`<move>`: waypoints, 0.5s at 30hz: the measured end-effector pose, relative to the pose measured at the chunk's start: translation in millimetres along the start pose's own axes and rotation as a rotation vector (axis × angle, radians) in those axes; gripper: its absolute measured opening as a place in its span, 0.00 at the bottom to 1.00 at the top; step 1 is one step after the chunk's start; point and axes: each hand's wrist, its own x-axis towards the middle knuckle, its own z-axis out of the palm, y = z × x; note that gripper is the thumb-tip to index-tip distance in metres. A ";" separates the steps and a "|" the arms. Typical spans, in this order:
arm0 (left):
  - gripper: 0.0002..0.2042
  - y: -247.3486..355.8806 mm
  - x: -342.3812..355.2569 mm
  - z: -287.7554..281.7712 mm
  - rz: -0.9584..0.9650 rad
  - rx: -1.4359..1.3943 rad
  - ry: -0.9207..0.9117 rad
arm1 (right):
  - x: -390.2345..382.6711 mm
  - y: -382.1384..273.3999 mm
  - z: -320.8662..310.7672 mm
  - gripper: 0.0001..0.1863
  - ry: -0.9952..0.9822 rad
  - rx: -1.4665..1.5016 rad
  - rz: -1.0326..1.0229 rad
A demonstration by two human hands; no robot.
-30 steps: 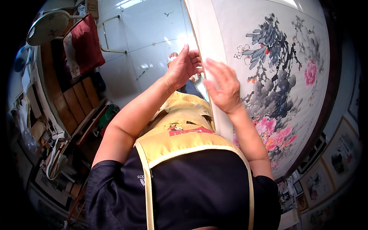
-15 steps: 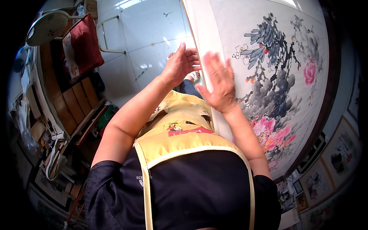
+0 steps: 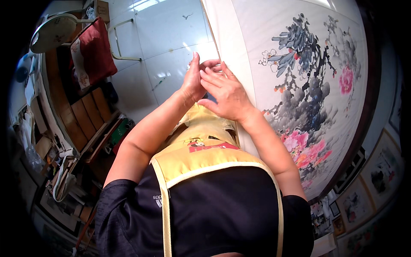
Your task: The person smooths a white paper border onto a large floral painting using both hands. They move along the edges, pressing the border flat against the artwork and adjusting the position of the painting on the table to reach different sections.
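My left hand (image 3: 195, 82) is raised beside the left edge of a large floral painting (image 3: 325, 109), palm turned to the right and thumb pointing up. My right hand (image 3: 229, 95) crosses in front of it, back of the hand toward me, with its fingertips over the left palm. Both hands have their fingers stretched out, and I see nothing held in either. Part of the left fingers is hidden behind the right hand. The painting shows grey-black foliage and pink flowers on white, with a pale blank border (image 3: 233, 43) next to my hands.
A chair with a red cushion (image 3: 94, 53) and a round-topped stool (image 3: 55, 33) stand at the far left. Beneath them is a cluttered wooden cabinet (image 3: 83, 115). Pale floor tiles (image 3: 171, 28) lie ahead. Framed pictures (image 3: 383, 165) line the lower right. I wear a yellow apron (image 3: 205, 160).
My right hand has moved left, off the painting's border, and now overlaps my left palm. The left hand has shifted only slightly.
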 end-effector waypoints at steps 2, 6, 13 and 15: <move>0.47 -3.3 0.4 -5.6 0.016 -0.045 -0.004 | -3.0 5.2 -9.0 0.38 0.192 0.053 -0.008; 0.47 -1.1 1.6 -8.5 0.029 -0.014 -0.049 | 3.9 2.1 4.3 0.43 0.148 -0.198 0.133; 0.43 -20.2 -2.2 -20.3 -0.007 -0.020 -0.216 | -26.7 12.8 -25.8 0.31 0.377 -0.017 0.175; 0.41 -25.9 -8.3 -13.9 -0.041 -0.017 -0.242 | -36.7 18.2 -28.0 0.33 0.300 -0.206 0.163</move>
